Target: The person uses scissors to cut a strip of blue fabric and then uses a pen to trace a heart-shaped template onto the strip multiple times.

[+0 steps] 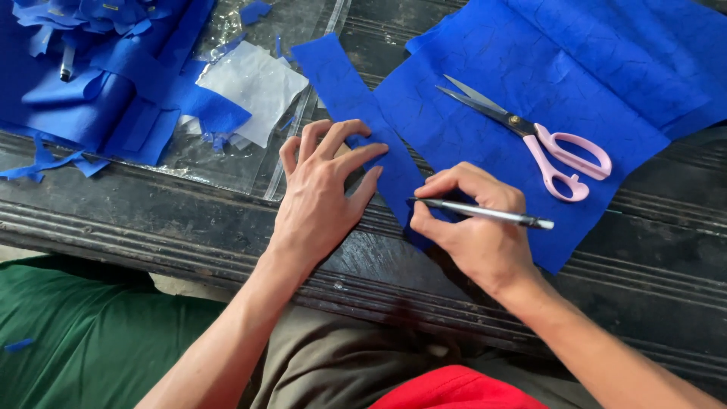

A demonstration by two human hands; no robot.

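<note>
**Pen on a blue strip**

The left hand (322, 189) lies flat, fingers spread, pressing a narrow blue fabric strip (356, 113) onto the dark table (644, 265). The right hand (473, 220) is clamped around a pen (485, 213), its tip at the strip's lower part. Pink-handled scissors (530, 136) rest on a larger blue sheet (575, 68) just beside.

One pair of scissors (530, 136), one pen (485, 213), two hands (322, 193).

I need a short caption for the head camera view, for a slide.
Left hand pins a blue strip while right hand marks it with a pen.
</note>
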